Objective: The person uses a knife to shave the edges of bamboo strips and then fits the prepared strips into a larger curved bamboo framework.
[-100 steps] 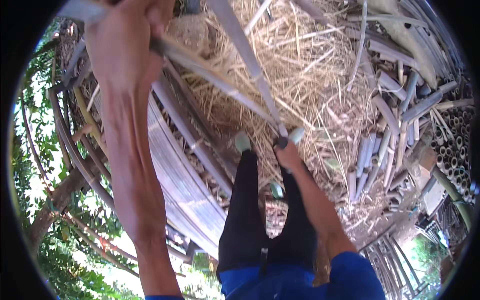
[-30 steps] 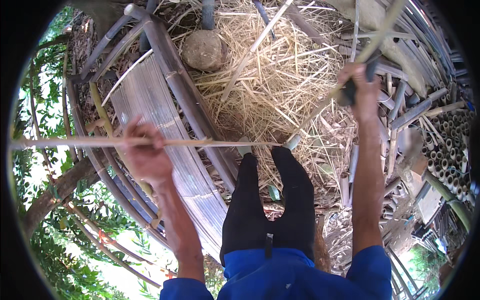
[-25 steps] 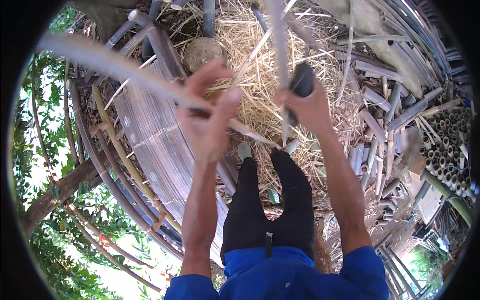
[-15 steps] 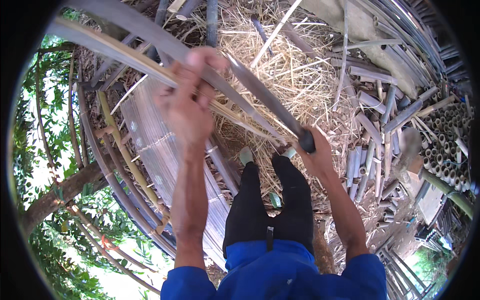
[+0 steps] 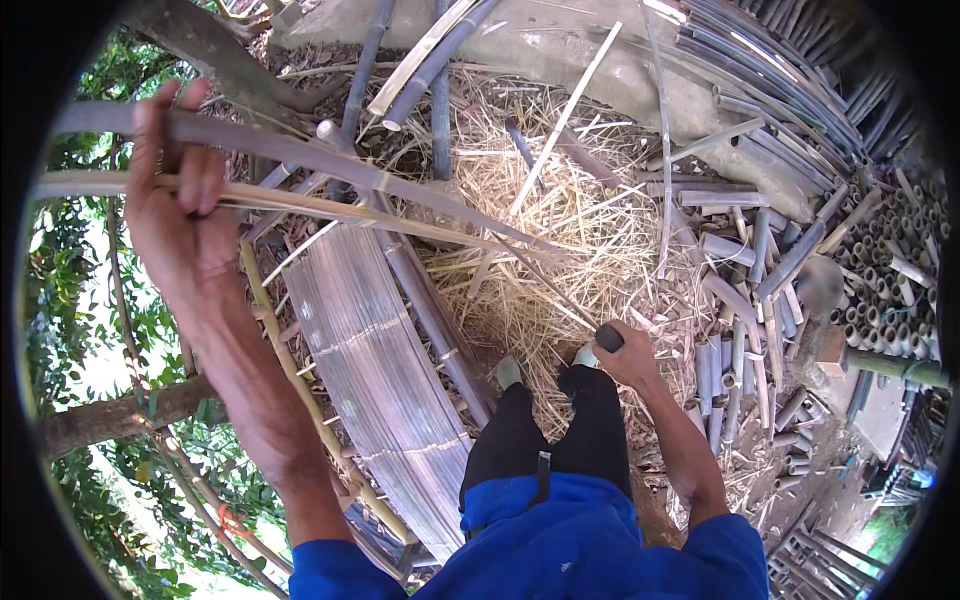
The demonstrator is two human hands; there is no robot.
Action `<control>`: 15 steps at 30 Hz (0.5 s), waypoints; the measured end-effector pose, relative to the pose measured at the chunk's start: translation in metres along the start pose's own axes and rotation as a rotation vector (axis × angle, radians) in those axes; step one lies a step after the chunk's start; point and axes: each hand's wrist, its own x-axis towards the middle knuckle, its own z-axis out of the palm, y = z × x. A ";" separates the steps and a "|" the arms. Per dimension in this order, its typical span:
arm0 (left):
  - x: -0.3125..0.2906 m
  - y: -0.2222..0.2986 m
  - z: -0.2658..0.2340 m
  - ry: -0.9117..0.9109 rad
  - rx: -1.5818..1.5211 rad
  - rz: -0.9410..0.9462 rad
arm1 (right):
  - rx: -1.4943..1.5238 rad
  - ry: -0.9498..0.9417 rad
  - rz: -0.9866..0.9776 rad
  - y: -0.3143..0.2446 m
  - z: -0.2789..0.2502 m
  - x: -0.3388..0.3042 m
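Observation:
Up at the far left, my left hand (image 5: pixel 190 215) has its fingers curled about two long split bamboo lengths. The upper bamboo strip (image 5: pixel 330 160) shows its dark outer skin. Below it, a pale bamboo strip (image 5: pixel 340 208) runs beside it, and the two come together to the right, over the straw-like shavings. My right hand (image 5: pixel 630 358), low in front of my legs, is closed round the dark handle of a knife (image 5: pixel 607 338). Its thin blade points up and left toward the strips' right ends; whether it touches them I cannot tell.
Pale shavings (image 5: pixel 520 290) cover the ground ahead. A slatted bamboo mat (image 5: pixel 370 350) lies left of my legs, with bamboo poles (image 5: pixel 440 100) beyond. Cut bamboo pieces (image 5: pixel 735 350) and stacked bamboo tubes (image 5: pixel 900 300) lie to the right. A tree trunk (image 5: pixel 210 60) stands far left.
My left hand has swung out to the left with the bamboo strips. My right hand keeps the knife and sits slightly lower; the blade now appears thinner, turned nearly edge-on.

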 end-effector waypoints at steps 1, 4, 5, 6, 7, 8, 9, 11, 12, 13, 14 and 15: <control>0.010 0.016 -0.011 -0.090 -0.038 0.005 | -0.061 -0.019 0.026 -0.004 -0.002 0.007; 0.030 0.087 -0.045 -0.201 -0.098 -0.016 | -0.109 -0.097 0.088 -0.014 -0.005 0.026; 0.037 0.109 -0.058 -0.257 -0.120 -0.035 | -0.090 -0.078 0.079 0.000 -0.002 0.033; 0.037 0.121 -0.058 -0.223 -0.076 -0.017 | -0.085 -0.053 0.077 0.020 -0.003 0.040; 0.037 0.135 -0.063 -0.233 -0.117 -0.015 | -0.132 -0.047 0.093 0.042 -0.008 0.048; 0.038 0.160 -0.080 -0.178 -0.144 0.001 | -0.126 -0.058 0.086 0.060 -0.010 0.054; 0.037 0.190 -0.097 -0.120 -0.158 0.022 | -0.165 -0.073 0.112 0.077 -0.011 0.057; 0.035 0.248 -0.151 0.010 -0.177 0.091 | -0.298 -0.052 0.211 0.137 -0.018 0.075; 0.032 0.281 -0.171 -0.055 -0.116 0.021 | -0.377 -0.045 0.286 0.170 -0.018 0.078; 0.013 0.264 -0.155 0.077 -0.082 0.025 | -0.463 -0.119 0.384 0.189 -0.031 0.079; -0.005 0.247 -0.130 0.201 -0.050 0.024 | -0.548 -0.181 0.472 0.201 -0.048 0.086; -0.021 0.233 -0.100 0.319 -0.015 0.019 | -0.606 -0.153 0.439 0.208 -0.061 0.088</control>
